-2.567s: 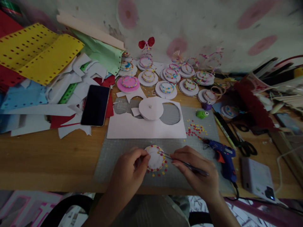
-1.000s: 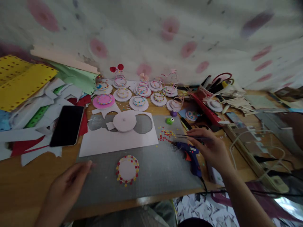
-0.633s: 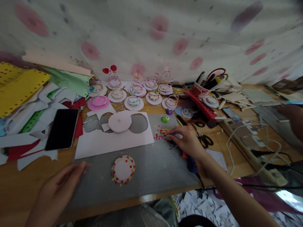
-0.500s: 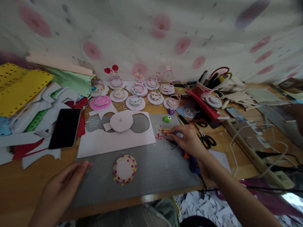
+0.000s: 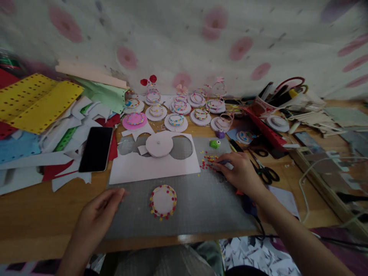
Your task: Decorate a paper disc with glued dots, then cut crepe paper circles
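Observation:
My right hand (image 5: 244,174) pinches dark, slim tweezers (image 5: 224,162), their tip among small red and yellow star pieces (image 5: 207,160) on the grey mat (image 5: 201,207). Its fingers partly cover the tool. To the left, my left hand (image 5: 99,214) hovers at the mat's edge, thumb against curled fingers, with nothing showing between them. Between the hands lies a round white paper disc (image 5: 163,201), ringed with red and yellow stars. Beyond it, a cut white sheet (image 5: 155,168) carries a plain round paper piece (image 5: 159,144).
Several decorated miniature paper cakes (image 5: 176,120) stand along the back. A phone (image 5: 96,149) and paper scraps (image 5: 63,130) lie left. On the right are black-handled scissors (image 5: 268,174), a pen cup (image 5: 263,105) and a power strip (image 5: 324,184). A green figure (image 5: 215,143) sits near the stars.
The camera has turned slightly left, so everything appears shifted to the right. Both hands keep nearly the same places over the mat, and the tweezers remain at the stars.

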Demonstrator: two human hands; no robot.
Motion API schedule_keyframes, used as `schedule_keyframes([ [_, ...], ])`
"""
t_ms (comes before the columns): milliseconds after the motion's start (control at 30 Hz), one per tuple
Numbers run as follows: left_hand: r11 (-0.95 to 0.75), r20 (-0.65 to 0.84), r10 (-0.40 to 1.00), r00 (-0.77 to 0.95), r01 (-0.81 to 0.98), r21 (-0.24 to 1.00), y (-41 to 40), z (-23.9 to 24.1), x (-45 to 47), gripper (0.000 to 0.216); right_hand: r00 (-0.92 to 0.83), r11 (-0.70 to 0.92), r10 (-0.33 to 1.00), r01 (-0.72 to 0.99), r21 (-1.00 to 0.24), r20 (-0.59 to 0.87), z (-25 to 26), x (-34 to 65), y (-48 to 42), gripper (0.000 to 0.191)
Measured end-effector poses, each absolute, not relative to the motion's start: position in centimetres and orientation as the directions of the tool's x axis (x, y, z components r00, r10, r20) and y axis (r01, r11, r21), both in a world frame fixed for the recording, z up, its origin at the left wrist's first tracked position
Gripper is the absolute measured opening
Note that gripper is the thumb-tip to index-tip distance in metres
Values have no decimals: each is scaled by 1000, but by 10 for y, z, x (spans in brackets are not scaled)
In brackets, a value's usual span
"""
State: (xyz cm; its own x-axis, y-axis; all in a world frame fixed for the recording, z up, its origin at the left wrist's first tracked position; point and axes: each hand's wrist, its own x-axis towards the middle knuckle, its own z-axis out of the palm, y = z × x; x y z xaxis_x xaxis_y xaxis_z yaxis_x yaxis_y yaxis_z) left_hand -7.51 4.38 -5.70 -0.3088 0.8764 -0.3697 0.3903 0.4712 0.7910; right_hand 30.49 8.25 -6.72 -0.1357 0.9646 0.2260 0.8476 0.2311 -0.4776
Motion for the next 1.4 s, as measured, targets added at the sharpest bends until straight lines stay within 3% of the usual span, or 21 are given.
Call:
schedule_keyframes([
  [300,461,-374,884,-280,392,796,41,-60,-77,31,-54,215,944,849,-483,326,-53,299,69,11],
  [500,406,-360,914,-190,361,840,38,-54,-71,28,54,226,925,716,-660,376,-19,279,49,2],
  [633,223,-199,975,-102,383,896,33,-35,-47,17,17,326,909,594,-735,417,2,253,31,17],
  [767,-6,-21,997,77,332,943,32,-8,-18,11,-82,450,865,564,-693,495,21,222,17,27],
  [867,-106,53,979,195,269,957,33,7,-6,13,-169,516,837,562,-647,521,33,206,14,24],
  [1033,-154,108,976,191,245,957,30,16,-9,11,-367,590,804,591,-549,469,44,196,16,13],
  [1333,-154,124,978,167,185,971,23,12,-22,18,-340,547,834,607,-576,434,48,181,13,11],
  [1400,-162,132,977,168,177,971,23,11,-23,20,-256,498,861,596,-630,439,46,176,8,11],
])
